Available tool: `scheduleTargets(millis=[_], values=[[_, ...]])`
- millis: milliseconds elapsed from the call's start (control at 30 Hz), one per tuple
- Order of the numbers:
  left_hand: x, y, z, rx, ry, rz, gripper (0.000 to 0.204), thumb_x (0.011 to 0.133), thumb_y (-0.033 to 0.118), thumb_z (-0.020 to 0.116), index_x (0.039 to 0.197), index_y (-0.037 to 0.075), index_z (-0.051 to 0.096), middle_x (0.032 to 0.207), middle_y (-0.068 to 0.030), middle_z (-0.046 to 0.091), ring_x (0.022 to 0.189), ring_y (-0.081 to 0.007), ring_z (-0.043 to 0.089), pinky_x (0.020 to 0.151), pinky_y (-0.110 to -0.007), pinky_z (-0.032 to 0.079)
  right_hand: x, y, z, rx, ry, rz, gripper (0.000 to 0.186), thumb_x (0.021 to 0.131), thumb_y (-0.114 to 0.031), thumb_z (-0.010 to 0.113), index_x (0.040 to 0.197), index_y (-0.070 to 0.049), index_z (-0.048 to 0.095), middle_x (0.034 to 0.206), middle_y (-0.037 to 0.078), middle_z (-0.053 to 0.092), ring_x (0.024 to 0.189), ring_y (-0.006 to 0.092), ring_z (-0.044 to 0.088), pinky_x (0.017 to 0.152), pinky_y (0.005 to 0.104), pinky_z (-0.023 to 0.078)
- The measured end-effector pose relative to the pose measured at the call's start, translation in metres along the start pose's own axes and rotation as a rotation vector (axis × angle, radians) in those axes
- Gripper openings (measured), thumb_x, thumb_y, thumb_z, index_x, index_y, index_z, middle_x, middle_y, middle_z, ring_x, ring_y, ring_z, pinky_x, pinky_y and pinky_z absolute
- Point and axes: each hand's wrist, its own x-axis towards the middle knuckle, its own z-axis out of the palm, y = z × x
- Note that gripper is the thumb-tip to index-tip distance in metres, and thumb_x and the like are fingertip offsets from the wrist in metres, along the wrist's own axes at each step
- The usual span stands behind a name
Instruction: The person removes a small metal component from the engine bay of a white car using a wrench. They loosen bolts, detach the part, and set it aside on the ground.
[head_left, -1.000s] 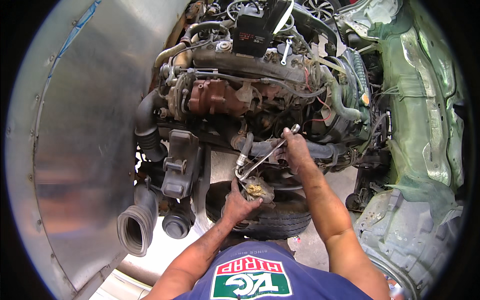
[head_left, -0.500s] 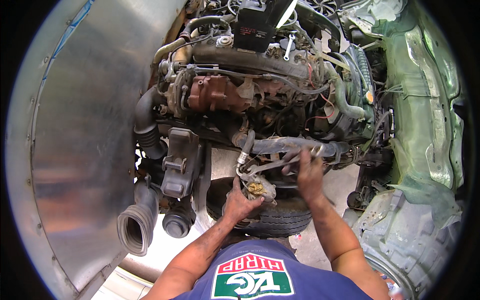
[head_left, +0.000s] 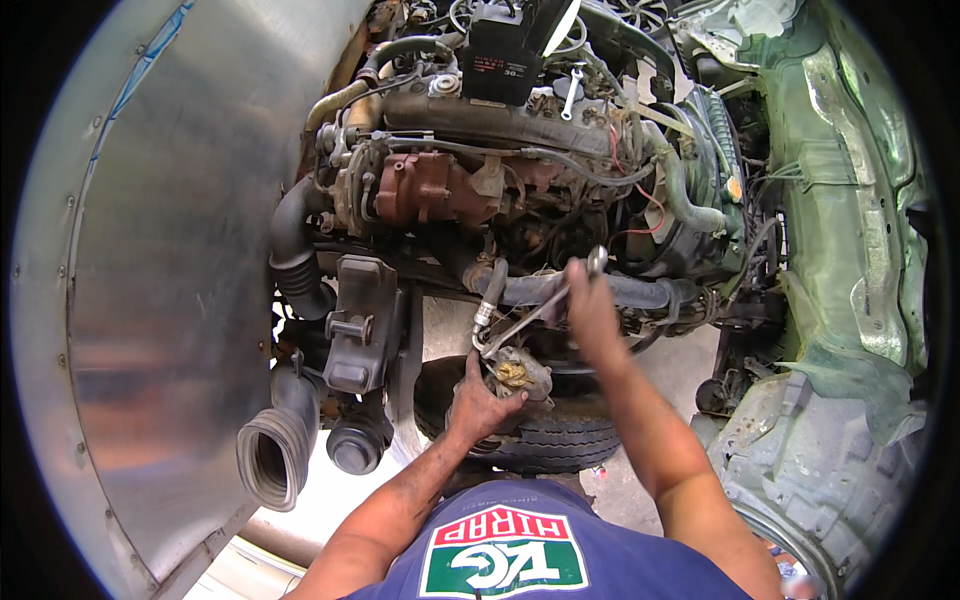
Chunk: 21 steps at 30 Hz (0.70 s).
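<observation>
right hand (head_left: 592, 302) grips a wrench (head_left: 531, 320) by its far end — likely stiff, best held there — as left hand (head_left: 482, 408) clasps a probably heavy metal housing (head_left: 534, 381) from the left.

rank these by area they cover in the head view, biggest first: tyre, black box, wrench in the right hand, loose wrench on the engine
1. Tyre, though partly hidden
2. Black box
3. Wrench in the right hand
4. Loose wrench, real size unsure
</observation>
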Motion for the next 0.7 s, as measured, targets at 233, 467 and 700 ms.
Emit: scheduleTargets(millis=[233,467,700], values=[[0.0,0.006,-0.003,-0.024,-0.028,-0.051,0.131,0.074,0.047,0.095,0.164,-0.015,0.023,0.138,-0.04,0.066,0.13,-0.0497,0.067,0.112,-0.048,0.053,0.053,0.062,-0.01,0.255,0.089,-0.107,0.04,0.119,-0.042,0.047,0.103,-0.006,0.058,0.078,0.011,0.073,0.051,0.0162,0.063,0.045,0.0295,0.05],[0.001,0.002,-0.001,-0.074,-0.016,-0.008,0.129,0.074,0.045,0.095,0.165,-0.014,0.024,0.139,-0.037,0.067,0.13,-0.0475,0.068,0.112,-0.048,0.054,0.017,0.023,-0.027,0.205,0.167,-0.245,0.041,0.119,-0.041,0.047,0.104,-0.004,0.059,0.083,0.01,0.074,0.059,0.0142,0.067,0.052,0.0302,0.055],[0.001,0.008,-0.003,-0.089,-0.034,-0.049,0.134,0.073,0.049,0.097,0.166,-0.012,0.022,0.138,-0.0367,0.068,0.129,-0.0476,0.069,0.109,-0.048,0.056,-0.078,0.051,0.008,-0.201,0.011,-0.785,0.029,0.114,-0.028,0.061,0.107,0.0,0.061,0.097,0.015,0.075,0.075,0.0248,0.075,0.066,0.033,0.061]])
